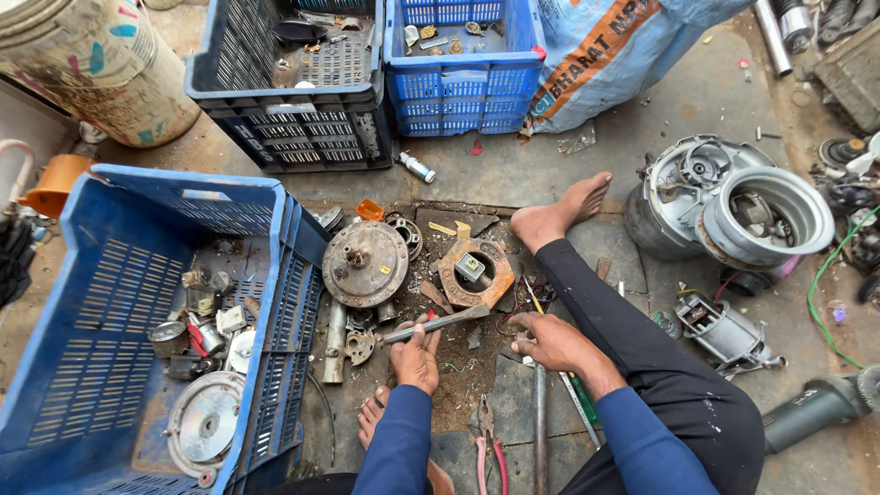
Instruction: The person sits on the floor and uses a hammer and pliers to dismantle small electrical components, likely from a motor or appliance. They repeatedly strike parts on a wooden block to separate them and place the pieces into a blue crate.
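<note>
Gripping a flat metal bar (438, 324), our left hand (417, 356) closes its fingers round the near end, and the bar slants up to the right toward a rusty ring-shaped part (476, 272). Our right hand (547, 341) rests knuckles-up on the ground just right of the bar's tip; we cannot tell whether it holds anything.

Largest among the containers, the big blue crate (110, 348) at our left holds a round silver disc (205, 423), a small metal cup (169, 337) and a jumble of small fittings. Behind it, 2 more crates stand side by side: a dark blue crate (284, 92) with a few dark scraps on its floor, and a bright blue crate (463, 73) with small brass-coloured bits. At the right, a grey metal drum (683, 197) lies with a white ring housing (770, 215) against it. Smaller still, a rusty round plate (366, 263) lies just left of the ring-shaped part, close above our left hand.
</note>
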